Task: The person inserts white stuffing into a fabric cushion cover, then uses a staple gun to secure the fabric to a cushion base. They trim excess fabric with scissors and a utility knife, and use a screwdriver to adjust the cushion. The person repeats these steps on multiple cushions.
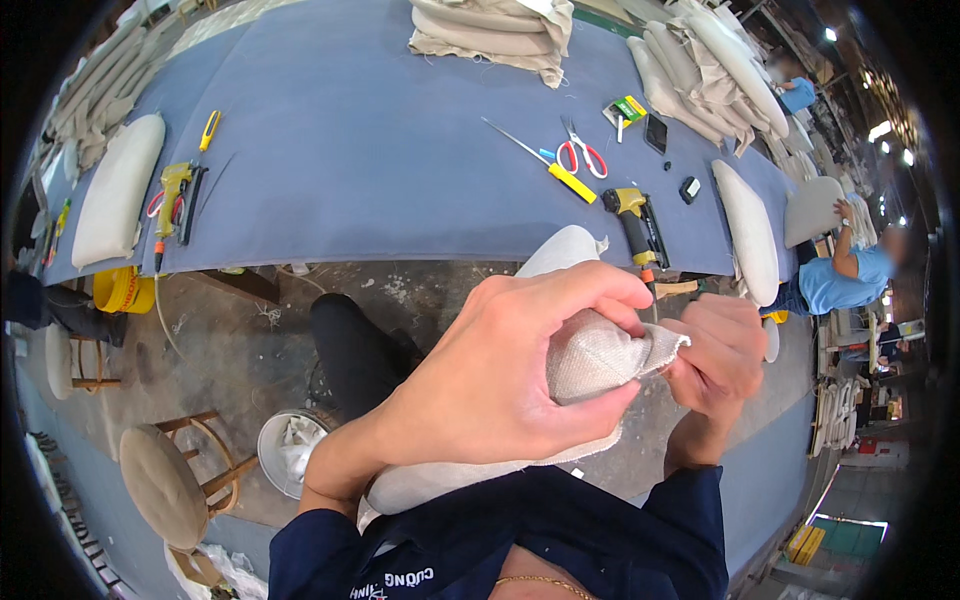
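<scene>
A beige fabric-covered seat pad (pixel 585 362) is held up before my chest, off the table. My left hand (pixel 490 365) wraps around one corner of it, thumb and fingers pressing from both sides. The cloth at that corner is drawn out into a narrow tail, and my right hand (pixel 718 350) pinches its frayed end with the fingers curled in. Much of the pad lies hidden behind my left hand and forearm. On the blue-grey table (pixel 350 130) beyond my hands lie a staple gun (pixel 632 215), red-handled scissors (pixel 582 155) and a yellow-handled pointed tool (pixel 568 180).
Padded pieces (pixel 120 190) rest on the table's left, near a second staple gun (pixel 175 190). Stacks of covered pads (pixel 490 35) stand at the back. Below left are a round stool (pixel 160 485) and a white bucket (pixel 275 455). A person in blue (pixel 850 280) works at the right.
</scene>
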Tool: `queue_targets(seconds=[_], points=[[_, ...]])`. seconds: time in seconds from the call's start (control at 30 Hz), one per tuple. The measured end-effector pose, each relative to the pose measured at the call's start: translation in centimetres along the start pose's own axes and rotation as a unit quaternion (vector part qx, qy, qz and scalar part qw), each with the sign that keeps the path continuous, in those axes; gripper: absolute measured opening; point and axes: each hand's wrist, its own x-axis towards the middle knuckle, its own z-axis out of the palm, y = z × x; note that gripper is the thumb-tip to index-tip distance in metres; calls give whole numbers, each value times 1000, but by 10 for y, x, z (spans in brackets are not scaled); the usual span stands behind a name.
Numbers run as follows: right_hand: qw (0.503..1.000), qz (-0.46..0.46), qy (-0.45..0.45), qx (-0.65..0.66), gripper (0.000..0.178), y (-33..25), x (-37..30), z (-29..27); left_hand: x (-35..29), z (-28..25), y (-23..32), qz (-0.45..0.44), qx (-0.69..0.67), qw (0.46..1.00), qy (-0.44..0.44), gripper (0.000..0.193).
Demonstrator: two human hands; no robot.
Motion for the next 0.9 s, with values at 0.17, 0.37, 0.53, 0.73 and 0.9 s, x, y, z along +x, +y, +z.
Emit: queue_targets(seconds=[0.17,0.37,0.53,0.73,0.9], points=[[987,52,42,145,16,4,-10,22,1,-1,0,4,2,1000,11,53],[966,151,102,184,12,-18,-27,40,1,-4,-2,6,4,1000,18,52],[922,259,163,238,8,-52,-23,51,0,-4,-1,0,17,1000,16,51],[918,320,158,173,9,-69,-19,53,2,0,0,-20,-16,999,34,51],[944,257,105,181,12,-49,-18,39,2,0,3,-32,4,999,41,52]])
